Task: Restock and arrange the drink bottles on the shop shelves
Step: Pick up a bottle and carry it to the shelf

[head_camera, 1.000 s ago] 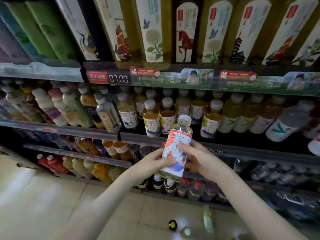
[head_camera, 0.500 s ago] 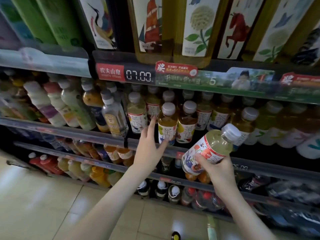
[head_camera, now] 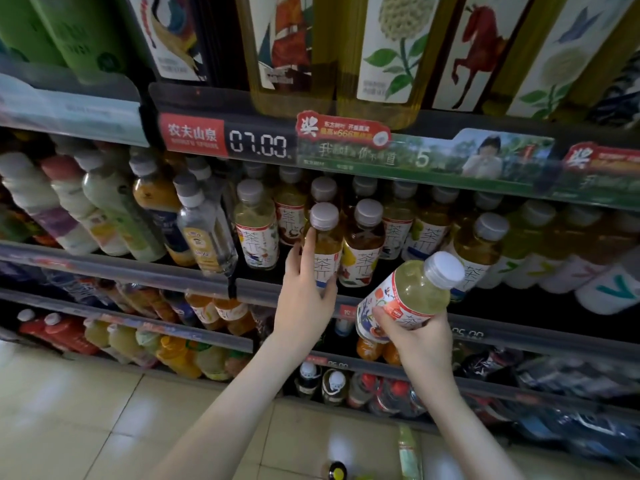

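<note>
Making room, seemingly, the left hand [head_camera: 304, 299] grasped an amber bottle [head_camera: 327, 249]; the right hand [head_camera: 417, 339] gripped a tilted pale-green bottle [head_camera: 412, 296].

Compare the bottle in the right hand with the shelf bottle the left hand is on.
Liquid: the held bottle is pale yellow-green; the shelf bottle is amber. Pose: the held bottle is tilted, gripped by the right hand; the shelf bottle stands upright in the front row, the left hand around its lower part. Label: the held bottle's has orange-red patches; the shelf bottle's is mostly white. Both have pale caps.
</note>
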### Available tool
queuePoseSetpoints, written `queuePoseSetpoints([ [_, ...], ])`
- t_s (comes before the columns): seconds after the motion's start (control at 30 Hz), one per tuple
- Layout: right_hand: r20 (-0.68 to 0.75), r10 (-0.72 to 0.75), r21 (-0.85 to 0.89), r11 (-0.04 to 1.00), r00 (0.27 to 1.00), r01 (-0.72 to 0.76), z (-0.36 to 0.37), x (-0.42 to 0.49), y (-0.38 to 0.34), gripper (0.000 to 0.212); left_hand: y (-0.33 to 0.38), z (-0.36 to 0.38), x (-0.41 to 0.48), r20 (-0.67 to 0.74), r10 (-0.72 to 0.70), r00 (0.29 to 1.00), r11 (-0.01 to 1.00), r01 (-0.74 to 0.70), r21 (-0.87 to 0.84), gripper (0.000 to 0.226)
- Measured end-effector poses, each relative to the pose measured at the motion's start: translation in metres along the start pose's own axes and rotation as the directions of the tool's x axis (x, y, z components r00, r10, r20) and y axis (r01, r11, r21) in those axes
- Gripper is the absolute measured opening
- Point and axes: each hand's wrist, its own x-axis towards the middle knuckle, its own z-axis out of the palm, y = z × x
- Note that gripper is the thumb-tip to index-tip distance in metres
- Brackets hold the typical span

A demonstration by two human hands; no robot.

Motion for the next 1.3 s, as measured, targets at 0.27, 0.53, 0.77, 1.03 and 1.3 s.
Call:
queuePoseSetpoints([
  [0.27, -0.143, -0.159, -0.059, 0.987, 0.977, 0.152, 0.000, 0.025, 0.012, 0.074, 0.009, 0.040, -0.015, -0.017, 0.077, 0.997, 0.989, -0.074, 0.130, 0.087],
  [0.53, -0.060, -0.121, 0.011, 0.992, 0.991, 0.122, 0.018, 0.051, 0.018, 0.074, 0.005, 0.052, -0.014, -0.033, 0.089, 0.995, 0.989, -0.084, 0.120, 0.085],
  [0.77, 0.040, -0.044, -0.176, 0.983, 0.998, 0.050, 0.017, 0.086, 0.009, 0.079, 0.005, 0.051, -0.012, -0.004, 0.086, 0.996, 0.988, -0.085, 0.130, 0.081],
  [1.03, 0.076, -0.024, -0.148, 0.988, 0.997, 0.035, 0.014, 0.079, 0.009, 0.093, 0.003, 0.036, -0.012, -0.040, 0.102, 0.994, 0.991, -0.098, 0.089, 0.080],
  [1.3, 0.037, -0.232, -0.248, 0.940, 0.972, 0.234, 0.014, 0.080, -0.002, 0.091, -0.013, 0.012, -0.004, -0.055, 0.156, 0.986, 0.987, -0.154, 0.037, 0.080],
])
